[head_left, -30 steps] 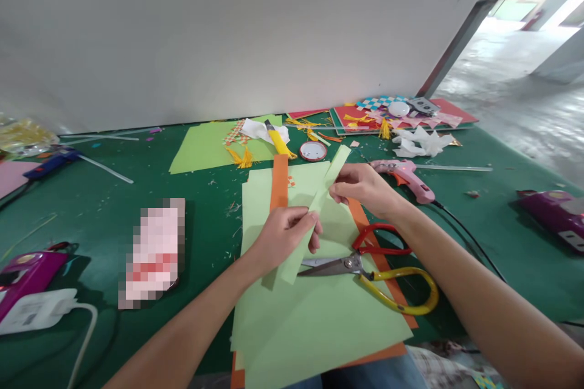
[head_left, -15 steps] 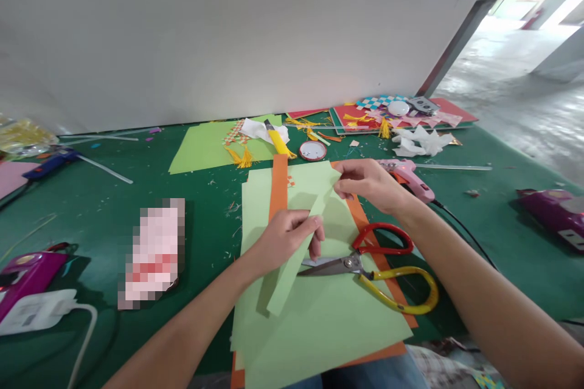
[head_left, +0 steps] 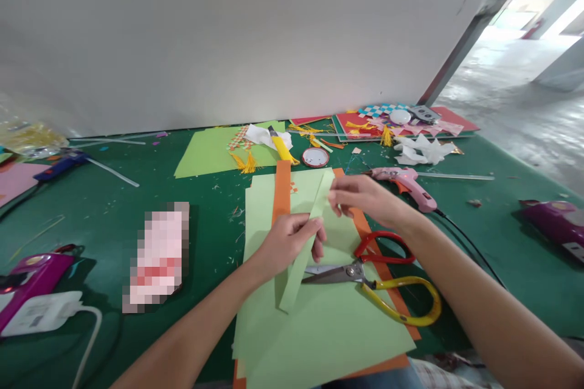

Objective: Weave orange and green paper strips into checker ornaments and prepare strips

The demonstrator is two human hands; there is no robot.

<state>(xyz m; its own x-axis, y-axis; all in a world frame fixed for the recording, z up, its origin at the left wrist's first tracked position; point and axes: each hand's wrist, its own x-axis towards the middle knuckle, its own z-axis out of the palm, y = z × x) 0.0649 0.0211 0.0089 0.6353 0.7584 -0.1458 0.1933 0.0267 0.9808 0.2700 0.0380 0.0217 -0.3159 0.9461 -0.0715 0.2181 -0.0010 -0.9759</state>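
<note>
My left hand (head_left: 292,240) is closed on a narrow light green paper strip (head_left: 300,270), thumb on top and fingers beneath. The strip slants from lower left up to the right. At its upper end, my right hand (head_left: 362,197) has its fingers curled in a pinch against the strip's right edge. Under both hands lies a stack of light green paper sheets (head_left: 328,334) with orange paper below. An orange paper strip (head_left: 282,191) rests on the stack, left of the green strip. Scissors (head_left: 353,270) with one red and one yellow handle lie on the sheets, blades partly apart.
A pink glue gun (head_left: 410,185) lies right of the stack. Behind are a yellow utility knife (head_left: 280,144), a round tin lid (head_left: 315,157), crumpled tissue (head_left: 422,149) and yellow tassels (head_left: 246,162). Purple devices (head_left: 554,222) and a white charger (head_left: 43,313) sit toward the sides.
The strip has swung slightly more upright in my left hand. My right fingers have shifted from the strip's top corner down to its right edge. The camera view has shifted slightly.
</note>
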